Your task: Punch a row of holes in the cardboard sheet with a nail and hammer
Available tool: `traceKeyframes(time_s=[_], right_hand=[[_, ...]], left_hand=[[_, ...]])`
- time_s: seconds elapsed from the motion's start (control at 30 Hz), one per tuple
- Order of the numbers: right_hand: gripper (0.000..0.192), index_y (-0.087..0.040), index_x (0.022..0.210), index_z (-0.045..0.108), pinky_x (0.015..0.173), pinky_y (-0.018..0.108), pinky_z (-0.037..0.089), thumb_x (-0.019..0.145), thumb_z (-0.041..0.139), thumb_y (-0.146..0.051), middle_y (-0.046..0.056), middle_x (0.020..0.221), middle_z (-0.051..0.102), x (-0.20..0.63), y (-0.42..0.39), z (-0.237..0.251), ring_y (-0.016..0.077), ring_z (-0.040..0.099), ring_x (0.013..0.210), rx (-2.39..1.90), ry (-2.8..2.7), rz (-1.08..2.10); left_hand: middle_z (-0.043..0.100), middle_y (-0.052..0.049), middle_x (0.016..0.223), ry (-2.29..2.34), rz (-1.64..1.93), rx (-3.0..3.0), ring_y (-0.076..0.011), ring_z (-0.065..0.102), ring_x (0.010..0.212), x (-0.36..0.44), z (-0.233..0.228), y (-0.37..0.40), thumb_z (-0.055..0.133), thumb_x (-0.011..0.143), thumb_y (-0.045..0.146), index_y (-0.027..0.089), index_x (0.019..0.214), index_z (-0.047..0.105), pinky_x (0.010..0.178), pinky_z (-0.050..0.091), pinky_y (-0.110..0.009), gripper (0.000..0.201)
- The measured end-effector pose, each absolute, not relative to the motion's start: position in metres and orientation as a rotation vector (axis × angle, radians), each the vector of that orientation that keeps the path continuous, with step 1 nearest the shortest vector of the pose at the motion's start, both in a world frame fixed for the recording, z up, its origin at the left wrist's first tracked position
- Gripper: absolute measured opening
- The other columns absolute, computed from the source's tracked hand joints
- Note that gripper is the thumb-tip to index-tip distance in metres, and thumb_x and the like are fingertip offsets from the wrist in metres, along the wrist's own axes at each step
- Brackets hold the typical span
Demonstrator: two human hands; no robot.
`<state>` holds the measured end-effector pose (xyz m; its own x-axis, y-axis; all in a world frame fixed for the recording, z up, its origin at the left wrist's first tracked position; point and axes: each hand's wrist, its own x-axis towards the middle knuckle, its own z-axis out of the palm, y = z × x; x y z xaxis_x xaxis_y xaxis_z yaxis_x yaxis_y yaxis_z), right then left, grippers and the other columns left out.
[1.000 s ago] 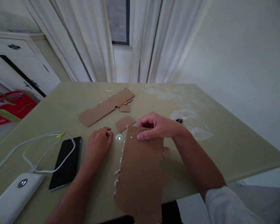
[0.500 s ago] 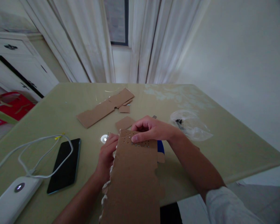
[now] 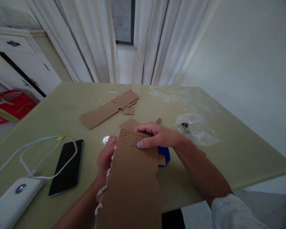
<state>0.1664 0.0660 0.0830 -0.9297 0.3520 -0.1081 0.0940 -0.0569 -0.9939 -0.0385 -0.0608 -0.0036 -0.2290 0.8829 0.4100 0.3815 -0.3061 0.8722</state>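
A long brown cardboard piece (image 3: 131,184) tilts up towards me, with rows of small holes near its top and a few shiny round studs in the lowest row. My left hand (image 3: 106,157) is closed on its left edge, fingers partly hidden behind it. My right hand (image 3: 154,136) pinches the top part, thumb on the front by the studs and fingers over the far edge. Ragged white torn paper runs down the left side. Just right of the cardboard lies a blue object (image 3: 166,155), partly covered. A flat metal tip (image 3: 158,121) shows beyond my right hand.
Cardboard strips (image 3: 105,111) lie further back on the table (image 3: 228,152). A clear plastic bag (image 3: 200,130) with small black pieces is at the right. On the left are a phone (image 3: 66,168), a white power bank (image 3: 16,200) and its looped cable (image 3: 47,137).
The cardboard has shifted slightly left, uncovering more of the blue object. My right thumb sits lower relative to the holes, and upper holes it covered now show. My left hand keeps its grip.
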Motion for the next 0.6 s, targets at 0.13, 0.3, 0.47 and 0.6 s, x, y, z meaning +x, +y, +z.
traceKeyframes(time_s=[0.13,0.3,0.47,0.6], right_hand=[[0.042,-0.017,0.101,0.066,0.067,0.023,0.045,0.090,0.084,-0.052,-0.001,0.092,0.063,0.168,0.065,0.083,0.0124,0.057,0.077,-0.503,-2.084,2.112],[0.042,-0.017,0.098,0.066,0.065,0.023,0.042,0.090,0.083,-0.054,-0.003,0.086,0.060,0.165,0.064,0.083,0.0126,0.053,0.077,-0.521,-2.229,1.942],[0.045,-0.018,0.094,0.063,0.061,0.022,0.040,0.089,0.083,-0.057,-0.003,0.084,0.057,0.162,0.063,0.083,0.0118,0.050,0.074,-0.513,-2.202,1.942],[0.044,-0.018,0.092,0.062,0.060,0.022,0.040,0.089,0.083,-0.057,-0.004,0.083,0.057,0.165,0.063,0.085,0.0111,0.050,0.071,-0.526,-2.137,1.988]], left_hand=[[0.052,-0.001,0.069,1.360,1.702,1.635,-0.0231,0.056,0.074,-0.034,0.003,-0.064,0.056,0.105,0.050,0.024,0.068,0.058,0.068,0.048,-0.036,0.046],[0.063,-0.002,0.076,1.308,1.725,1.735,-0.0220,0.056,0.074,-0.034,0.011,-0.064,0.073,0.094,0.037,0.024,0.071,0.069,0.068,0.049,-0.034,0.027],[0.059,-0.001,0.068,1.395,1.685,1.623,-0.0200,0.048,0.066,-0.035,0.017,-0.060,0.075,0.090,0.041,0.024,0.064,0.066,0.064,0.050,-0.033,0.033],[0.049,0.002,0.058,1.417,1.677,1.549,-0.0171,0.038,0.055,-0.030,0.024,-0.058,0.072,0.090,0.051,0.023,0.059,0.058,0.055,0.047,-0.032,0.044]])
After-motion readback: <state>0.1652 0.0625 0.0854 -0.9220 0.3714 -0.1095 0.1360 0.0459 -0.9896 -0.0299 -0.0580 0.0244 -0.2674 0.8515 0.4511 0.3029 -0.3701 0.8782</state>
